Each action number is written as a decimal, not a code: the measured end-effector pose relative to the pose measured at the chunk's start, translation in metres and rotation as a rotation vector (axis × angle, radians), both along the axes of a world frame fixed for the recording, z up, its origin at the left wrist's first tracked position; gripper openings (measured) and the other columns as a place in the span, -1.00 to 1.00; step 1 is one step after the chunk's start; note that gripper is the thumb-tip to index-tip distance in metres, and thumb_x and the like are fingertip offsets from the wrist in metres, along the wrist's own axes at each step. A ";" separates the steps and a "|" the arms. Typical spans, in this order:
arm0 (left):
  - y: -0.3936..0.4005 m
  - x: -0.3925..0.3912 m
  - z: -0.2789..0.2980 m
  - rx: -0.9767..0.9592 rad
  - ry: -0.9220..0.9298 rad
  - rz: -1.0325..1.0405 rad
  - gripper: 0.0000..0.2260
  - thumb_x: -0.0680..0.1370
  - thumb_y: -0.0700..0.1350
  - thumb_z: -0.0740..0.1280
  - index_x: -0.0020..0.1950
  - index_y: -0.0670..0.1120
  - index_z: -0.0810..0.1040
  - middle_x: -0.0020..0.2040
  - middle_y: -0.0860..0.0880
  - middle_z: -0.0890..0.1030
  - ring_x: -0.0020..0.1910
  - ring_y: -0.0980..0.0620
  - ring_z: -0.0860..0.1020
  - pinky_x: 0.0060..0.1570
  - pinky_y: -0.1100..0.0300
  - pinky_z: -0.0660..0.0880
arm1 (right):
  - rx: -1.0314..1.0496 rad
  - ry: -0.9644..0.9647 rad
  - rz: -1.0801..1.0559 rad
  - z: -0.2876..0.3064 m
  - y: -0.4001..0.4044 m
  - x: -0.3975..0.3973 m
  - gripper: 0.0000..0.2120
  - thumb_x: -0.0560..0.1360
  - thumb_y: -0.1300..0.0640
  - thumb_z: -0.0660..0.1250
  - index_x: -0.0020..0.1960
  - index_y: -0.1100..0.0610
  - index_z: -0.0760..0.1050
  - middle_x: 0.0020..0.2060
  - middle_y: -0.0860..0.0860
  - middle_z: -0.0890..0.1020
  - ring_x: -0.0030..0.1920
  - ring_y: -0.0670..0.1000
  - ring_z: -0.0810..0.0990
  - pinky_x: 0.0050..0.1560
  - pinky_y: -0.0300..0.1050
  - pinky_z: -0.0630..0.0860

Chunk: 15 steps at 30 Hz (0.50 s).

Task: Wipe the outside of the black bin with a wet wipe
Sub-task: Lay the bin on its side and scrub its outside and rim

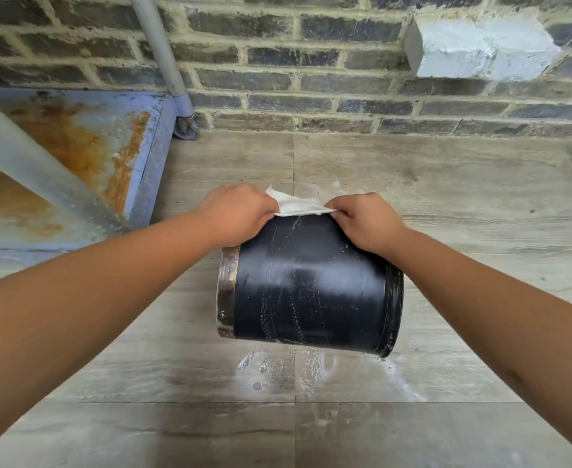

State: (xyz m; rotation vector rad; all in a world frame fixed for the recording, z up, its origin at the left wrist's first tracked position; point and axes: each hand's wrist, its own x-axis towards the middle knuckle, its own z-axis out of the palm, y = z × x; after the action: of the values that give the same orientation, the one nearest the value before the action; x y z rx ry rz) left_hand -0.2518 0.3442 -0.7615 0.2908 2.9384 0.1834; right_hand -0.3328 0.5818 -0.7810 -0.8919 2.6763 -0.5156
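Both hands grip one white wet wipe [294, 206] stretched between them: the left hand [235, 216] pinches its left end with curled fingers, and the right hand [367, 222] pinches its right end. That wipe lies along the far upper edge of the round black plastic bin [308, 288], which is on its side (silver metal rim [226, 292] to the left, base to the right) over the grey tiled floor [463, 204]. Soapy white streaks mark its wall, and a wet foamy patch [298, 366] spreads just below it.
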 end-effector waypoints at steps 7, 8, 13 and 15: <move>0.009 0.030 0.008 -0.025 0.088 -0.078 -0.80 0.63 -0.05 0.17 0.08 0.00 0.59 -0.01 0.03 0.65 -0.08 -0.13 0.60 -0.15 0.00 0.56 | -0.062 0.117 0.106 0.003 0.013 0.020 -0.75 0.57 0.17 0.24 0.21 0.06 0.57 0.09 0.06 0.67 0.17 0.13 0.55 0.08 0.13 0.55; 0.010 0.034 0.009 -0.024 0.093 -0.081 -0.80 0.62 -0.05 0.17 0.09 0.01 0.58 -0.01 0.04 0.64 -0.08 -0.11 0.60 -0.17 0.01 0.56 | -0.075 0.126 0.121 0.003 0.016 0.024 -0.75 0.57 0.18 0.24 0.20 0.07 0.58 0.09 0.05 0.67 0.18 0.12 0.55 0.09 0.12 0.54; 0.010 0.054 0.006 -0.085 0.144 -0.123 -0.82 0.60 -0.10 0.16 0.03 0.03 0.56 -0.08 0.07 0.61 -0.12 -0.07 0.61 -0.28 0.04 0.56 | -0.123 0.184 0.254 0.005 0.025 0.034 -0.77 0.53 0.23 0.33 0.17 0.15 0.62 0.13 0.06 0.66 0.20 0.13 0.57 0.25 -0.01 0.47; 0.007 0.062 0.003 -0.054 0.168 -0.126 -0.83 0.59 -0.12 0.19 0.00 0.01 0.57 -0.11 0.07 0.61 -0.14 -0.07 0.61 -0.31 0.05 0.55 | -0.146 0.200 0.299 0.006 0.028 0.037 -0.79 0.50 0.25 0.37 0.12 0.15 0.64 0.12 0.06 0.67 0.18 0.13 0.58 0.24 -0.01 0.48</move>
State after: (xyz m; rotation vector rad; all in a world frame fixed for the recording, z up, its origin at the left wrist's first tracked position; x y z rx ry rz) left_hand -0.1894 0.3511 -0.7581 0.5054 3.0709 0.0645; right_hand -0.2959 0.6103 -0.7746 -1.4267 2.6311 -0.5831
